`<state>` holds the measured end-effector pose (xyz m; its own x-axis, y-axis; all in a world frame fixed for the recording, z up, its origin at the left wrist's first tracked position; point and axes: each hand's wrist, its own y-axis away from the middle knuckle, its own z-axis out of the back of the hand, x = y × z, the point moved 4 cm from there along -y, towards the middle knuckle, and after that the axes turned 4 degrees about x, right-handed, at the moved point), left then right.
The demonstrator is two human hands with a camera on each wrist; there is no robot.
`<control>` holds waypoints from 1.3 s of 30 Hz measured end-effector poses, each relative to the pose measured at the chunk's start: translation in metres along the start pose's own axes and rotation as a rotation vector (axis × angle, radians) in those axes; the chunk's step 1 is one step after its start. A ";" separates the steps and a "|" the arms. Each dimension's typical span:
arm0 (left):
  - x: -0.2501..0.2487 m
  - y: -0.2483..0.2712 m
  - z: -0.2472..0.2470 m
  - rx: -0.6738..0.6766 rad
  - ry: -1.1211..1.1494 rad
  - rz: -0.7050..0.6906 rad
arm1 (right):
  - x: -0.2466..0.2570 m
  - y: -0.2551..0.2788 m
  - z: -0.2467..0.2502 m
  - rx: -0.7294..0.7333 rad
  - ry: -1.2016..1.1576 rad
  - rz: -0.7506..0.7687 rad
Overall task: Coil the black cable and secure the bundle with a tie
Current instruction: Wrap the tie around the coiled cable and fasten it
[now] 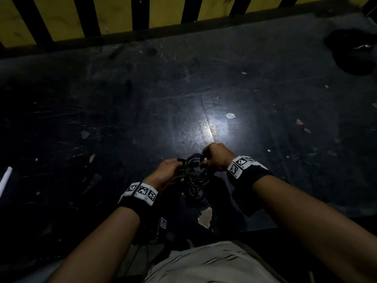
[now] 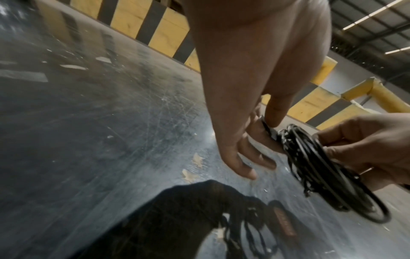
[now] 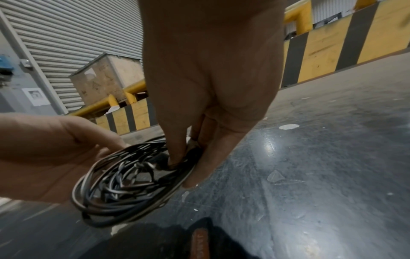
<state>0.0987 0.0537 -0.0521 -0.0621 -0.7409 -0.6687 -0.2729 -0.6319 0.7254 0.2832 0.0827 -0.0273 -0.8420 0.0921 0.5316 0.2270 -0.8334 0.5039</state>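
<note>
Black cable [image 1: 196, 170], wound into a small round bundle, is hanging above the dark surface [image 1: 224, 94] close to the person's lap. The left hand [image 1: 167, 170] is pinching its rim at nine o'clock; the right hand [image 1: 217, 158] is gripping the loops at three o'clock. It looks light, springy and slippery, so holding across all the loops seems wise. Only the right wrist view is showing strands crossing inside the bundle [image 3: 131, 182]. At one o'clock, farther off, a black cap [image 1: 352, 52] is lying.
</note>
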 end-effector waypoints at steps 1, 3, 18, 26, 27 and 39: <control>0.000 0.001 0.001 -0.009 0.005 -0.005 | 0.001 -0.001 0.000 0.001 -0.005 0.000; 0.000 0.002 0.002 -0.012 0.026 -0.013 | 0.004 -0.002 0.000 0.002 -0.017 -0.001; 0.001 0.005 0.013 0.092 0.014 0.017 | 0.011 -0.008 -0.006 -0.021 -0.003 0.021; -0.003 0.002 0.013 0.176 0.018 0.074 | 0.011 -0.012 -0.014 -0.025 0.027 0.009; -0.004 0.001 0.014 0.175 -0.001 0.063 | 0.012 -0.012 -0.014 -0.027 0.028 0.015; -0.020 -0.017 0.016 -0.047 -0.133 -0.105 | 0.022 -0.020 -0.005 -0.076 0.033 0.067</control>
<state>0.0892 0.0827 -0.0535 -0.1627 -0.6360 -0.7544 -0.2394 -0.7162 0.6555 0.2576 0.0987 -0.0288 -0.8423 0.0180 0.5387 0.2462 -0.8763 0.4142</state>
